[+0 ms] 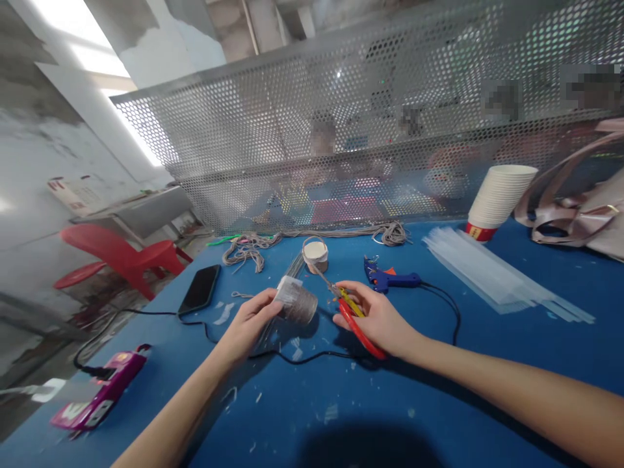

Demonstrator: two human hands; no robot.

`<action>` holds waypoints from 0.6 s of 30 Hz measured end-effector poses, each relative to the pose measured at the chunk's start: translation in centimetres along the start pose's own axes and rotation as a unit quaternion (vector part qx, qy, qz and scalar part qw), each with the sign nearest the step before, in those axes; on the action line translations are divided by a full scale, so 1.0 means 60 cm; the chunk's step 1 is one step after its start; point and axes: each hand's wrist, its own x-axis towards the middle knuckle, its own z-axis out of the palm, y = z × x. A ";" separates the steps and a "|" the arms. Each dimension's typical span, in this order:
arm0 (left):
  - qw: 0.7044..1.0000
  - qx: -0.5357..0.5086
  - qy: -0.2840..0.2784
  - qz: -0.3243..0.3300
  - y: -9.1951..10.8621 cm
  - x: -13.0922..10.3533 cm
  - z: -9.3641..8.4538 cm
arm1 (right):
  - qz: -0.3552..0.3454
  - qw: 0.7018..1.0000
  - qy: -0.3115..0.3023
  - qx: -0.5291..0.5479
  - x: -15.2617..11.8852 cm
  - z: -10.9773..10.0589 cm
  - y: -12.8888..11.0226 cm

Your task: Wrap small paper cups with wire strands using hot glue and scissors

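Observation:
My left hand (256, 318) grips a paper cup (299, 305) wrapped in grey-brown cord, tilted on its side with a whitish band near its left end. In my right hand (373, 315) is a hand tool, seemingly pliers (358, 328), with red and yellow handles. The tool's narrow jaws point up and left, close to the cup; a strand of cord seems to run near them. Just beyond stands a small white-topped basket (316, 255) with a looped handle and a brownish lower part. Thin grey strands lie behind the held cup.
A blue glue gun (392, 279) lies right of centre, beside translucent glue sticks or strips (502, 273). Stacked paper cups (502, 198) lean near a pink bag (595, 221). Cord bundles (248, 250) line the perforated screen (273, 149). Left are a phone (199, 289) and purple power strip (102, 393).

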 end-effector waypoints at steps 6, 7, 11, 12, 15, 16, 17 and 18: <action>0.996 0.050 -0.044 0.052 0.007 0.001 -0.013 | 0.047 0.996 -0.074 -0.033 -0.024 -0.030 -0.009; 0.995 0.050 -0.053 0.065 0.009 0.001 -0.015 | 0.051 0.994 -0.091 -0.039 -0.027 -0.035 -0.008; 0.994 0.042 -0.062 0.083 0.013 0.001 -0.020 | 0.061 0.985 -0.158 -0.038 -0.039 -0.052 -0.004; 0.994 0.043 -0.059 0.078 0.013 0.000 -0.020 | 0.066 0.982 -0.173 -0.038 -0.041 -0.054 -0.004; 0.997 0.049 -0.044 0.043 0.013 -0.001 -0.017 | 0.080 0.973 -0.208 -0.060 -0.046 -0.056 -0.010; 0.998 0.050 -0.038 0.027 0.014 -0.002 -0.016 | 0.079 0.970 -0.216 -0.072 -0.047 -0.055 -0.012; 0.998 0.050 -0.030 0.014 0.014 -0.002 -0.014 | 0.079 0.968 -0.222 -0.083 -0.048 -0.054 -0.014; 0.999 0.048 -0.022 0.003 0.015 -0.002 -0.011 | 0.080 0.966 -0.226 -0.092 -0.049 -0.053 -0.015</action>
